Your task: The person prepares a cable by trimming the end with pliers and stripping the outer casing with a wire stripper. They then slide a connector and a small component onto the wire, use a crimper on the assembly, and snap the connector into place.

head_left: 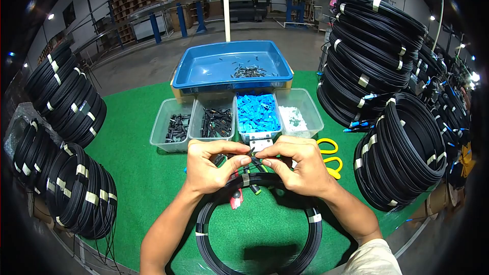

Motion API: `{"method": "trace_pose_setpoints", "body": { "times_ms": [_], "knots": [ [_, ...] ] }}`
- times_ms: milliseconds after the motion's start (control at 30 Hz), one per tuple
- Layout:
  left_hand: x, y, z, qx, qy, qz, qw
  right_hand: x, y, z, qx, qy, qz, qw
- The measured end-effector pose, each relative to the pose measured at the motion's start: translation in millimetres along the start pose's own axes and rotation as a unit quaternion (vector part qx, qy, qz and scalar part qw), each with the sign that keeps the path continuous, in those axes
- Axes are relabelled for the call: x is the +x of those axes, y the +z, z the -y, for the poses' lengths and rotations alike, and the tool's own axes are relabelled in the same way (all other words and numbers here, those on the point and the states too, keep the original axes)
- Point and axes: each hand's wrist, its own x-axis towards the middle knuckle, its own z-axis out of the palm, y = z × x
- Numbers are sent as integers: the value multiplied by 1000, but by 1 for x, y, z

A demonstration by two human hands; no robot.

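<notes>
A coil of black cable [204,224], bound with pale tape, lies on the green mat below my hands. My left hand [216,165] is closed in a pinch, with a small dark piece [252,150] at its fingertips. Close beside it, my right hand [298,165] pinches too; what lies between its fingers is too small to make out. Behind the fingertips stands a small white block [261,144]. A red-handled tool [236,198] and a dark tool with a green tip [255,189] lie partly under the coil. Yellow-handled scissors [332,165] rest right of my right hand.
Clear bins [170,145] in a row hold black parts, blue connectors [257,113] and white pieces [293,118]. Behind them is a blue tray [198,74] with small dark pieces. Stacked cable coils stand left [81,193] and right [400,153], with a tall stack [369,56] behind.
</notes>
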Motion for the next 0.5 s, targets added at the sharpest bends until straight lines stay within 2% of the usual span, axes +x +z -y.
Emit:
{"method": "trace_pose_setpoints", "body": {
  "times_ms": [167, 367, 500],
  "knots": [
    [-3, 6, 1, -31, -54, -37, 997, 0, 2, -2, 16, -7, -17, 1000],
    [-3, 7, -2, -7, -26, -39, 999, -2, 2, 1, 7, 21, -24, 999],
    [-4, 8, -1, -19, -30, -49, 998, -1, 9, -4, 4, -29, -68, 997]
  ]
}}
